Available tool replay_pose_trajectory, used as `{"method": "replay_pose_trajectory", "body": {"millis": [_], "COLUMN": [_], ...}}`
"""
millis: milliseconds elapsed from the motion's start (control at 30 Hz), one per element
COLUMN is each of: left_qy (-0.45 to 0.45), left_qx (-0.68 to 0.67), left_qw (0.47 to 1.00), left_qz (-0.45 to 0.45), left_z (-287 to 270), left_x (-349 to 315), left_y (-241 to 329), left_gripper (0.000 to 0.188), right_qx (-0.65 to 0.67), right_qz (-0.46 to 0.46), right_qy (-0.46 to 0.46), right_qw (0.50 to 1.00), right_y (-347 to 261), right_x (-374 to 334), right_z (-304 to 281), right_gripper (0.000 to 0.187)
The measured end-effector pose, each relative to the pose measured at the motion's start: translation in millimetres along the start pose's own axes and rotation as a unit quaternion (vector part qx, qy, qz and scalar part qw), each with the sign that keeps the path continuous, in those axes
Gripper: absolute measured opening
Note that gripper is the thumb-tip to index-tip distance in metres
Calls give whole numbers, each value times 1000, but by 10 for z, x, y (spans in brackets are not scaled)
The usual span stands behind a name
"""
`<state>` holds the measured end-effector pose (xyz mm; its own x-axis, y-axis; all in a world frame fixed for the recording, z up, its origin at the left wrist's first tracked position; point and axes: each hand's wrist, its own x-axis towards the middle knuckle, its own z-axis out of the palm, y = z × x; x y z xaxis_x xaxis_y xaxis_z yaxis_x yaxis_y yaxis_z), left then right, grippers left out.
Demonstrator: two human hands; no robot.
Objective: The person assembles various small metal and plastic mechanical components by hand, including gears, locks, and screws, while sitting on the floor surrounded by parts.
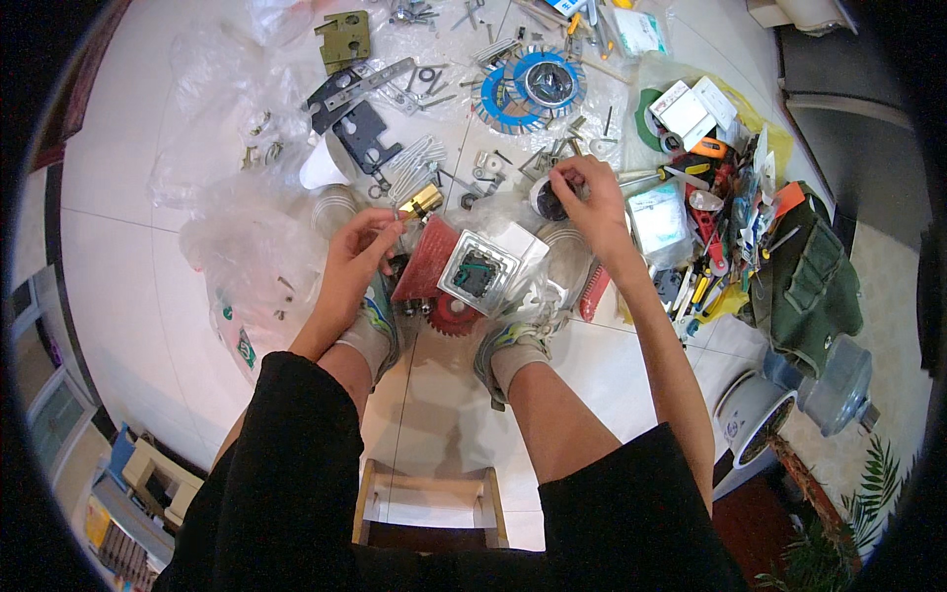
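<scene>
Left hand: (360, 252) thumb and fingers drawn together at the near end of the brass piece; cannot tell whether they grip it or some smaller item.
Right hand: (592, 202) thumb and forefinger pinch the dark round piece by its edge.
Dark round piece: (548, 200) one; under the right fingertips, pale at the rim. Judged light and fairly firm, with a smooth side that may slide; best hold is a pinch across the rim.
Brass piece: (425, 200) one; just beyond the left fingertips, tilted, with a dark band. Judged stiff, dense for its size, slippery where polished, hardly fragile; best taken round the barrel.
White cone: (324, 165) one; beyond the left hand and to its left. Looks thin and easily dented.
Dark plate: (369, 150) one; flat, with cut-outs, beside the cone.
Green ring: (647, 118) one; partly covered by white boxes.
White boxes: (683, 111) at least two; overlap prevents a sure count.
Blue discs: (526, 91) two; notched rims, one overlapping the other.
Holed metal strip: (375, 91) one; lies slantwise beyond the dark plate.
Olive plate: (345, 41) one; near the far edge of the spread.
</scene>
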<state>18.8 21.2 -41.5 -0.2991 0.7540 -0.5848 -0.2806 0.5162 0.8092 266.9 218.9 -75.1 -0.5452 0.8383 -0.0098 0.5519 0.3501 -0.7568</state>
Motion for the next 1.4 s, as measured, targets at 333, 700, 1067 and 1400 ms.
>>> {"method": "replay_pose_trajectory", "body": {"millis": [333,700,1067,1400], "left_qy": [9,10,18,16], "left_qx": [-24,-19,-25,-32], "left_qw": [1000,999,999,999], "left_qz": [13,25,26,17], "left_z": [-12,-42,-14,-27], "left_x": [11,29,52,26], "left_y": [-39,-105,-94,-42], "left_gripper": [17,16,15,12], "right_qx": [18,61,100,19], "right_qz": [57,125,113,126], "right_qy": [-6,-25,18,21], "right_qw": [998,990,988,992], "right_y": [-195,-91,-47,108], "right_x": [-176,-291,-257,-245], "right_z": [228,219,158,79], "right_gripper": [12,16,14,27]}}
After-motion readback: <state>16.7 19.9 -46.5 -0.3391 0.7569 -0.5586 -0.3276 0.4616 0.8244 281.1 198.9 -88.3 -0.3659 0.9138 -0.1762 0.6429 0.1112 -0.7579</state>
